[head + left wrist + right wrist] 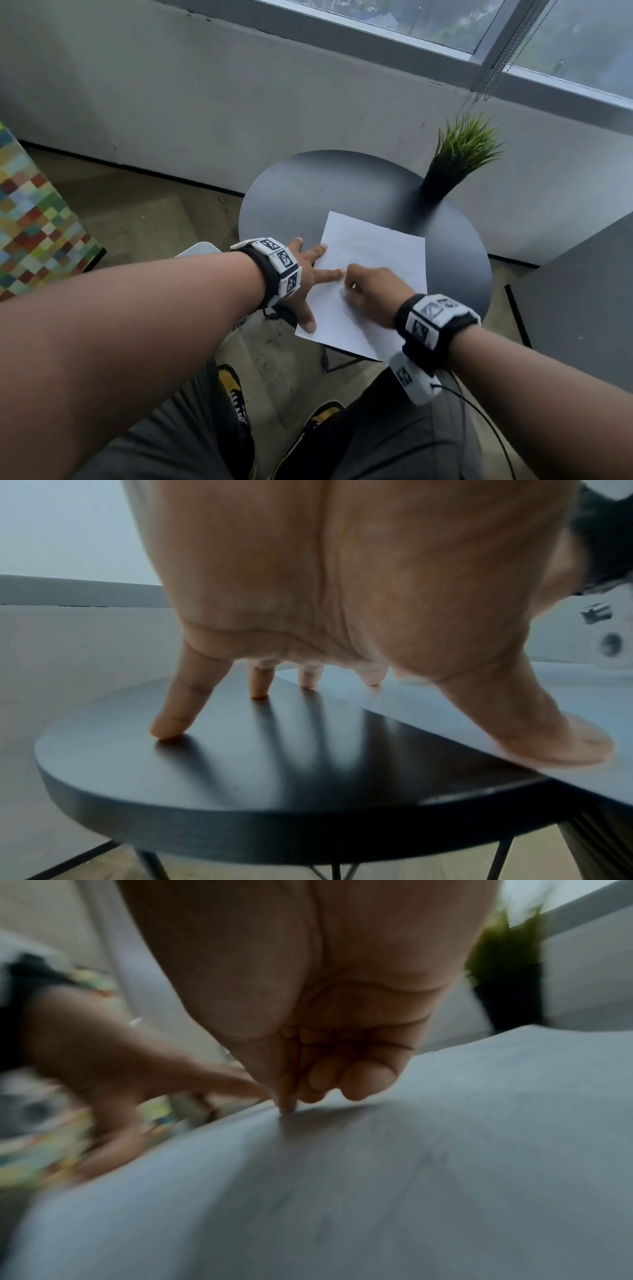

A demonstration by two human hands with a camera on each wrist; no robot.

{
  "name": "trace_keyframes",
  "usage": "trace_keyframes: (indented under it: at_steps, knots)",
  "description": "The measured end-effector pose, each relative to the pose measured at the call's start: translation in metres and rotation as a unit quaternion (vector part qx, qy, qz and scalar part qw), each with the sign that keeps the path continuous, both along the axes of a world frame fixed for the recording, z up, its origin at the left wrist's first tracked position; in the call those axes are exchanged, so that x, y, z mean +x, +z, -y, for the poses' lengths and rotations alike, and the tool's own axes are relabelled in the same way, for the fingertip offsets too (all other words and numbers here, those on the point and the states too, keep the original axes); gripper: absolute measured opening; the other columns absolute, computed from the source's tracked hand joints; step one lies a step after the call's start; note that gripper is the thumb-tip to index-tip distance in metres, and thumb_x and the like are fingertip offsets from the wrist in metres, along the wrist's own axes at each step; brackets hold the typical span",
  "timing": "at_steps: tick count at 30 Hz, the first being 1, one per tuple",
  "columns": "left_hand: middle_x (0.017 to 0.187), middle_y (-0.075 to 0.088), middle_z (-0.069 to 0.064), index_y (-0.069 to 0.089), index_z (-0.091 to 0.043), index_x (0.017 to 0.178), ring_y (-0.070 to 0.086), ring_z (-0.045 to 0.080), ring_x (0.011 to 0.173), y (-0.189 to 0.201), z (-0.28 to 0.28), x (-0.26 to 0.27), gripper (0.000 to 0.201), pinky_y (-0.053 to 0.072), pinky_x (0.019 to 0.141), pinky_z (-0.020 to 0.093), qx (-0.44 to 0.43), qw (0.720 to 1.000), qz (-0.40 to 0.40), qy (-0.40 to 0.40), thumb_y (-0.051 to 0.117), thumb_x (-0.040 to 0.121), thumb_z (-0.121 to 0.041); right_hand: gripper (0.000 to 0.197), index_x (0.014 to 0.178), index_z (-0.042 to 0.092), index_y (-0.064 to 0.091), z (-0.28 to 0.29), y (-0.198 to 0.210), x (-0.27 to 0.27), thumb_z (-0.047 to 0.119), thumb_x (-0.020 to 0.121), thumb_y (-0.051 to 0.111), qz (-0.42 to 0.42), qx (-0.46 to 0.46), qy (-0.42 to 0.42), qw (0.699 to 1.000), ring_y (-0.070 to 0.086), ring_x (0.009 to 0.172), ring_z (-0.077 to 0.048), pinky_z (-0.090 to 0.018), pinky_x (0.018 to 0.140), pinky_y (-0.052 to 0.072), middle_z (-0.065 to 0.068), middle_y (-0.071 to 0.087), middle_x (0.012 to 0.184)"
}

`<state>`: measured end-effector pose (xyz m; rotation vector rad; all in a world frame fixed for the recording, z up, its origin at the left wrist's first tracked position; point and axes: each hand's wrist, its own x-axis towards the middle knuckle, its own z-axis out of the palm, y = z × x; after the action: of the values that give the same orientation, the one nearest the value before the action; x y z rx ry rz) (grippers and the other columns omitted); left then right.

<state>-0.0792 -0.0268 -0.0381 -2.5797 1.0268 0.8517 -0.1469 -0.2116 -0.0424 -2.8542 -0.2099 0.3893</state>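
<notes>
A white sheet of paper lies flat on the round black table, its near corner hanging over the table's front edge. My left hand is spread open at the sheet's left edge. In the left wrist view its thumb presses the paper, while the outer fingertips stand on the bare table. My right hand rests on the middle of the sheet with fingers curled. In the blurred right wrist view, its thumb and forefinger tips meet on the paper near the left edge, beside my left hand.
A potted grass plant stands at the table's far right rim. A grey wall and window run behind. A multicoloured checkered seat sits at the left, a grey surface at the right. My knees and shoes are below the table's near edge.
</notes>
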Motion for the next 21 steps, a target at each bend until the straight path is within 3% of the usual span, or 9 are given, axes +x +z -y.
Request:
trace_keyframes:
  at_steps: [3, 7, 9, 13, 16, 21]
  knots:
    - [0.168, -0.023, -0.001, -0.013, -0.065, 0.149, -0.007, 0.050, 0.152, 0.005, 0.005, -0.003, 0.119, 0.021, 0.115, 0.073, 0.016, 1.000, -0.001, 0.001, 0.072, 0.066, -0.081, 0.013, 0.104, 0.023, 0.051, -0.010, 0.002, -0.019, 0.028, 0.093, 0.050, -0.042, -0.028, 0.115, 0.992, 0.052, 0.084, -0.023, -0.031, 0.071, 0.041, -0.003, 0.065, 0.101]
    - [0.168, -0.022, -0.004, -0.009, -0.064, 0.150, -0.004, 0.052, 0.151, 0.008, 0.015, -0.004, 0.121, 0.021, 0.116, 0.071, 0.023, 1.000, -0.004, 0.021, 0.074, 0.063, -0.080, 0.018, 0.102, 0.023, 0.048, 0.015, 0.004, -0.003, 0.039, 0.094, 0.049, -0.035, -0.032, -0.030, 0.998, 0.057, 0.092, -0.029, -0.035, 0.079, 0.048, -0.007, 0.065, 0.103]
    - [0.168, -0.022, -0.008, -0.005, -0.059, 0.153, -0.002, 0.055, 0.150, 0.009, 0.019, -0.009, 0.122, 0.023, 0.115, 0.070, 0.007, 0.999, -0.006, 0.031, 0.071, 0.061, -0.085, 0.019, 0.103, 0.020, 0.047, 0.017, 0.003, -0.001, 0.038, 0.095, 0.048, -0.029, -0.040, -0.035, 0.998, 0.056, 0.092, -0.030, -0.035, 0.079, 0.048, -0.009, 0.064, 0.103]
    - [0.169, -0.018, -0.008, -0.001, -0.050, 0.158, -0.006, 0.060, 0.148, 0.004, 0.020, -0.015, 0.126, 0.026, 0.113, 0.072, -0.017, 0.999, -0.002, 0.028, 0.075, 0.063, -0.081, 0.017, 0.109, 0.016, 0.042, 0.005, 0.006, -0.015, 0.028, 0.097, 0.044, -0.019, -0.058, 0.060, 0.996, 0.056, 0.090, -0.033, -0.033, 0.067, 0.037, -0.011, 0.063, 0.100]
    - [0.168, -0.023, -0.007, -0.010, -0.055, 0.155, -0.005, 0.061, 0.147, 0.004, 0.019, -0.012, 0.128, 0.025, 0.112, 0.073, 0.008, 1.000, -0.001, 0.015, 0.075, 0.063, -0.081, 0.009, 0.098, 0.018, 0.043, -0.004, 0.009, -0.026, 0.025, 0.094, 0.048, -0.050, -0.061, 0.152, 0.985, 0.053, 0.083, -0.031, -0.036, 0.066, 0.039, -0.011, 0.062, 0.093]
    - [0.168, -0.024, -0.007, -0.014, -0.066, 0.147, 0.003, 0.060, 0.146, 0.006, 0.021, -0.006, 0.126, 0.027, 0.113, 0.070, 0.024, 1.000, 0.003, -0.002, 0.076, 0.060, -0.081, 0.007, 0.098, 0.023, 0.041, 0.011, 0.012, -0.008, 0.028, 0.095, 0.044, -0.006, -0.053, 0.035, 0.998, 0.056, 0.086, -0.034, -0.033, 0.066, 0.038, -0.011, 0.060, 0.091]
